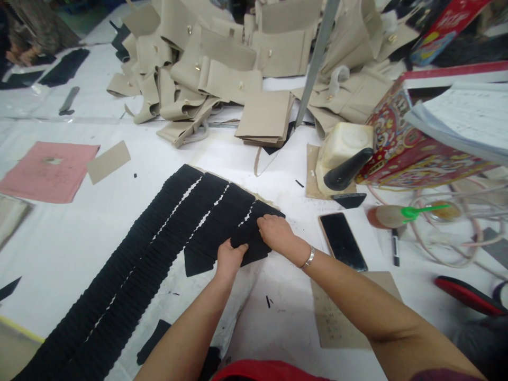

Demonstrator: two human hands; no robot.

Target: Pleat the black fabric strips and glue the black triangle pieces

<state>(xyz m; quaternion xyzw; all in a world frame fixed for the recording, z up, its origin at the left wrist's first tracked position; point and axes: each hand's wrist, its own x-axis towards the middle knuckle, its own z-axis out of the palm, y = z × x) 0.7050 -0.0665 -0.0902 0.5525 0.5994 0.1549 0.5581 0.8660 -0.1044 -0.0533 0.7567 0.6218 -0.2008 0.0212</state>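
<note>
Flat black pieces point(130, 286) overlap one another in long slanting rows, with narrow pale gaps between the rows. At the right end of these rows, my left hand point(230, 258) grips the near edge of a black piece point(254, 235), its thumb on top and its other fingers mostly hidden. My right hand point(278, 234), with a bracelet point(309, 257) at the wrist, is closed on the right side of the same piece, fingertips curled down. How many layers lie under my fingers cannot be made out.
Beige bag parts point(222, 58) heap up at the back, behind a metal post point(317, 61). To the right are a white container point(345, 140), a phone point(343, 241), a green-tipped bottle point(391, 216) and a patterned box point(397, 143). A pink sheet point(47, 180) lies left. Another person's hands point(26, 53) show far left.
</note>
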